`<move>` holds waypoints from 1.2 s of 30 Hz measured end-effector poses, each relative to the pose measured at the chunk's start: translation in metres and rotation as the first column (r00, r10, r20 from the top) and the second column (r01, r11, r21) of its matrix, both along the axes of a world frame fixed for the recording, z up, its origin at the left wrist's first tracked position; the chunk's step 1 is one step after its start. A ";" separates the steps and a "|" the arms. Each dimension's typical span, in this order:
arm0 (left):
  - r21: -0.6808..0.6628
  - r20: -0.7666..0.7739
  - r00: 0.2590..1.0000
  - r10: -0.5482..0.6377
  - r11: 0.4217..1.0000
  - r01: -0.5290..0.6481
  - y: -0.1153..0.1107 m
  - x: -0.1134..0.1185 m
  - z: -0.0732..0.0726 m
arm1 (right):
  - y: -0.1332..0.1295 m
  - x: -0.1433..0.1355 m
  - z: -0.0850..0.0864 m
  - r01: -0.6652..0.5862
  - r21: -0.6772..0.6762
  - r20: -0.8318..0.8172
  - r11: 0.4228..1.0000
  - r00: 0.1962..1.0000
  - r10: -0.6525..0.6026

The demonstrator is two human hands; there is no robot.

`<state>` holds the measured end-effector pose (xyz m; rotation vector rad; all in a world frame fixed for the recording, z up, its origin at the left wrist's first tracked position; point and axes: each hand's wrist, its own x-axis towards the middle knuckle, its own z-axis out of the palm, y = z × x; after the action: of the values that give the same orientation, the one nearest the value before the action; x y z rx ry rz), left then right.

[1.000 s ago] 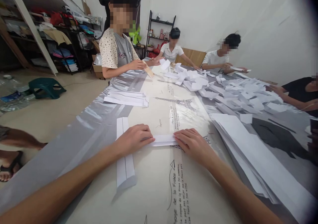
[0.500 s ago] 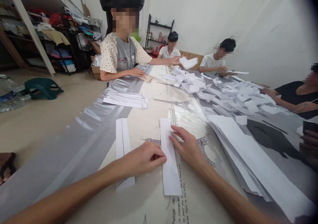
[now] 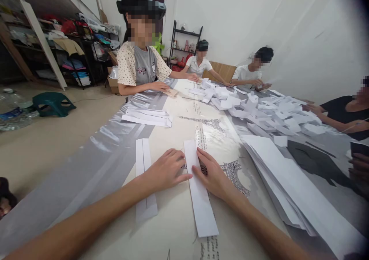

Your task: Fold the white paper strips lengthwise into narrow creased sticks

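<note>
A long white folded paper strip (image 3: 201, 198) lies on the printed tablecloth before me, slightly slanted. My left hand (image 3: 168, 167) is open at its left edge, fingers apart, the thumb tip touching the paper. At the right edge rests my right hand (image 3: 215, 175), also open. Its thumb tip lies on the strip and its fingers stretch along the side. Left of both hands, partly behind my left forearm, lies another folded strip (image 3: 143, 156) with a lengthwise seam. A stack of long white paper sheets (image 3: 284, 175) is to the right of my right arm.
Several folded papers (image 3: 147, 117) lie farther up the table's left side. A large heap of white paper pieces (image 3: 268, 110) covers the far right. Several people sit or stand around the table. A green stool (image 3: 53, 103) stands on the floor at left.
My left hand has uncurled and moved up along the strip's left edge. The strip has slanted, its near end shifting right. A person across the table has let go of a white paper over the heap.
</note>
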<state>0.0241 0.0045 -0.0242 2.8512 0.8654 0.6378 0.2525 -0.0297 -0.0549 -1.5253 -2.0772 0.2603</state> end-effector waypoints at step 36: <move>0.084 -0.135 0.967 0.215 0.975 -0.205 -0.008 0.000 0.000 | -0.029 -0.003 0.036 -0.277 -0.213 -0.401 0.937 0.899 0.174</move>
<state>0.0245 -0.0031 -0.0245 2.9208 1.2044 0.4964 0.2490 -0.0589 -0.0193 -1.2452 -1.9570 0.8838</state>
